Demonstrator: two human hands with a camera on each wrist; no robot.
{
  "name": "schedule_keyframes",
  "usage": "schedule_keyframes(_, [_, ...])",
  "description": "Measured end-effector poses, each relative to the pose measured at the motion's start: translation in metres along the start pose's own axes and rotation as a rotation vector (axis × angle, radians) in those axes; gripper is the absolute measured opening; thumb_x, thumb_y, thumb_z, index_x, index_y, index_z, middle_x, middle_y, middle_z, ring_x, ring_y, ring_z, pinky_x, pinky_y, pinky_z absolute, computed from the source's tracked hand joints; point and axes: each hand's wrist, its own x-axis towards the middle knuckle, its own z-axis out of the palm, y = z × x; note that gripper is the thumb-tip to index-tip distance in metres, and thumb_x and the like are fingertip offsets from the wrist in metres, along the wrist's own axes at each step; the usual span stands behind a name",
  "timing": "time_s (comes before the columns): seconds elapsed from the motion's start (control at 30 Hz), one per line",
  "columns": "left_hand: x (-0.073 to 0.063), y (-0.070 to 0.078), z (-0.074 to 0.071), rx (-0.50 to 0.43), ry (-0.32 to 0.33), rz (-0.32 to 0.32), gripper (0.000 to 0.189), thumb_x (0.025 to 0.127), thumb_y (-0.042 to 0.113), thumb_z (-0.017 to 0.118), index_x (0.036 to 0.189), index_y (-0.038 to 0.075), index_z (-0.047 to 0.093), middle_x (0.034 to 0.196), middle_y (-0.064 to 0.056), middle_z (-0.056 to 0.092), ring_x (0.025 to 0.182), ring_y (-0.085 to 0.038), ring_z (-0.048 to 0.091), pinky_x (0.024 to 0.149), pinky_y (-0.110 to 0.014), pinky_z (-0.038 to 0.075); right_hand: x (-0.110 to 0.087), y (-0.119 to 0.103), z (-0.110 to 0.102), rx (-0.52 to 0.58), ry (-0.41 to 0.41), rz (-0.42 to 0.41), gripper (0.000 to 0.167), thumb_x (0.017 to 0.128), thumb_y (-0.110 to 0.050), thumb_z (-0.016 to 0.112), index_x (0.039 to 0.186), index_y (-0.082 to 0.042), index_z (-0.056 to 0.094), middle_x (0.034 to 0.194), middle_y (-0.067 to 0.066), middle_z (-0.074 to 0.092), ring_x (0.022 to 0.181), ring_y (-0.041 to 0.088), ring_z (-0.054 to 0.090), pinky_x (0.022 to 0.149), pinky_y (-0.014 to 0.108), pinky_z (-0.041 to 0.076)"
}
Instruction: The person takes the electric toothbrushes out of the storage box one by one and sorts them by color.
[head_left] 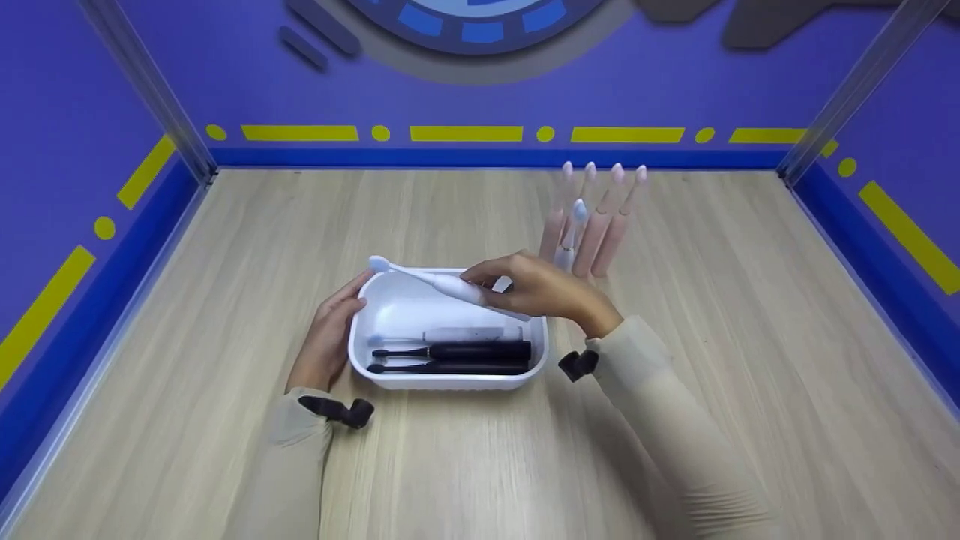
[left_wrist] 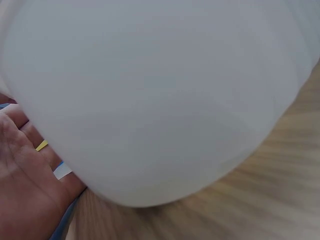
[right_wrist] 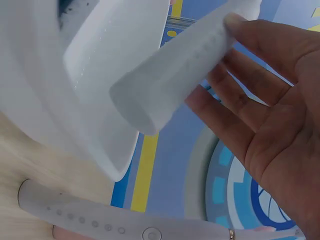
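Note:
My right hand (head_left: 551, 289) pinches a white electric toothbrush (head_left: 448, 285) by its handle, thumb against the fingertips. The brush lies slantwise over a white plastic bin (head_left: 448, 382), its pale blue head above the far-left corner. In the right wrist view the handle's round base (right_wrist: 134, 107) points at the bin's wall. My left hand (head_left: 328, 330) holds the bin at its left end, thumb at the rim and fingers along the outside. Inside the bin, two black electric toothbrushes (head_left: 480, 350) lie side by side near the front wall, with another white toothbrush (head_left: 469, 334) behind them.
Behind my right hand, several pink electric toothbrushes (head_left: 613, 232) stand upright in a cluster. One white toothbrush (head_left: 565, 255) stands in front of them, partly covered by the hand. Blue printed walls (head_left: 480, 97) enclose the wooden table (head_left: 300, 225) at the back and sides.

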Motion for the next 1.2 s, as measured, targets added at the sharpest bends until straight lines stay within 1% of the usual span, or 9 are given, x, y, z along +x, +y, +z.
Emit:
schedule_keyframes(0.13, [0.0, 0.0, 0.0, -0.003, 0.001, 0.016, 0.052, 0.096, 0.0, 0.034, 0.147, 0.002, 0.034, 0.158, -0.008, 0.028, 0.147, -0.018, 0.022, 0.122, -0.031, 0.018, -0.005, 0.002, 0.0, 0.069, 0.046, -0.001, 0.032, 0.091, -0.006, 0.061, 0.122, -0.005, 0.065, 0.115, 0.009, 0.07, 0.1, 0.017, 0.065, 0.085, 0.035, 0.058])
schedule_keyframes(0.23, [0.0, 0.0, 0.0, 0.008, 0.002, 0.011, 0.052, 0.096, 0.001, 0.035, 0.147, 0.002, 0.034, 0.158, -0.007, 0.028, 0.148, -0.017, 0.021, 0.122, -0.03, 0.017, -0.01, 0.005, 0.001, 0.124, 0.084, -0.013, 0.033, 0.09, -0.005, 0.063, 0.122, -0.005, 0.065, 0.112, 0.008, 0.071, 0.1, 0.017, 0.065, 0.084, 0.035, 0.058])
schedule_keyframes(0.4, [0.0, 0.0, 0.0, 0.017, 0.009, 0.005, 0.052, 0.096, 0.001, 0.035, 0.147, 0.002, 0.035, 0.158, -0.007, 0.028, 0.148, -0.016, 0.02, 0.122, -0.03, 0.017, -0.018, 0.01, 0.002, 0.167, 0.156, -0.057, 0.035, 0.089, -0.003, 0.064, 0.124, -0.003, 0.064, 0.111, 0.011, 0.071, 0.103, 0.02, 0.066, 0.085, 0.04, 0.058])
schedule_keyframes(0.5, [0.0, 0.0, -0.001, 0.014, 0.009, 0.006, 0.052, 0.096, 0.001, 0.035, 0.147, 0.002, 0.034, 0.158, -0.007, 0.028, 0.148, -0.016, 0.02, 0.122, -0.029, 0.016, -0.023, 0.012, 0.002, 0.188, 0.202, -0.086, 0.036, 0.088, -0.002, 0.065, 0.124, -0.001, 0.063, 0.111, 0.013, 0.07, 0.103, 0.024, 0.066, 0.083, 0.042, 0.058])
schedule_keyframes(0.63, [0.0, 0.0, -0.001, -0.001, 0.013, 0.015, 0.051, 0.096, 0.001, 0.035, 0.147, 0.001, 0.034, 0.158, -0.007, 0.029, 0.148, -0.016, 0.02, 0.122, -0.028, 0.016, -0.028, 0.015, 0.003, 0.224, 0.258, -0.122, 0.035, 0.088, -0.002, 0.065, 0.123, 0.001, 0.063, 0.112, 0.015, 0.07, 0.103, 0.025, 0.066, 0.08, 0.037, 0.059])
schedule_keyframes(0.8, [-0.001, -0.001, -0.001, -0.009, 0.02, 0.017, 0.051, 0.096, 0.001, 0.036, 0.147, 0.002, 0.036, 0.157, -0.007, 0.031, 0.147, -0.016, 0.022, 0.121, -0.028, 0.017, -0.036, 0.02, 0.006, 0.261, 0.344, -0.157, 0.034, 0.087, 0.0, 0.066, 0.121, 0.003, 0.064, 0.114, 0.015, 0.069, 0.102, 0.018, 0.066, 0.079, 0.03, 0.059])
schedule_keyframes(1.0, [-0.001, -0.001, 0.0, -0.005, 0.014, 0.023, 0.051, 0.096, 0.0, 0.035, 0.147, 0.002, 0.036, 0.157, -0.007, 0.03, 0.147, -0.017, 0.023, 0.121, -0.029, 0.018, -0.045, 0.027, 0.007, 0.288, 0.469, -0.225, 0.035, 0.08, 0.009, 0.069, 0.115, 0.011, 0.063, 0.11, 0.025, 0.068, 0.097, 0.009, 0.067, 0.076, 0.025, 0.059])
schedule_keyframes(1.1, [-0.001, 0.0, 0.0, -0.009, 0.008, 0.025, 0.051, 0.095, 0.0, 0.035, 0.147, 0.001, 0.035, 0.157, -0.008, 0.03, 0.147, -0.017, 0.023, 0.121, -0.03, 0.019, -0.05, 0.03, 0.006, 0.3, 0.516, -0.23, 0.036, 0.078, 0.012, 0.069, 0.113, 0.013, 0.063, 0.106, 0.027, 0.068, 0.094, 0.006, 0.067, 0.075, 0.024, 0.059])
schedule_keyframes(1.2, [-0.001, 0.0, 0.0, -0.011, 0.01, 0.022, 0.051, 0.096, 0.001, 0.035, 0.147, 0.001, 0.035, 0.157, -0.008, 0.03, 0.147, -0.017, 0.023, 0.121, -0.03, 0.019, -0.054, 0.033, 0.003, 0.325, 0.55, -0.22, 0.038, 0.076, 0.014, 0.069, 0.114, 0.012, 0.062, 0.104, 0.025, 0.069, 0.093, 0.004, 0.067, 0.074, 0.023, 0.059])
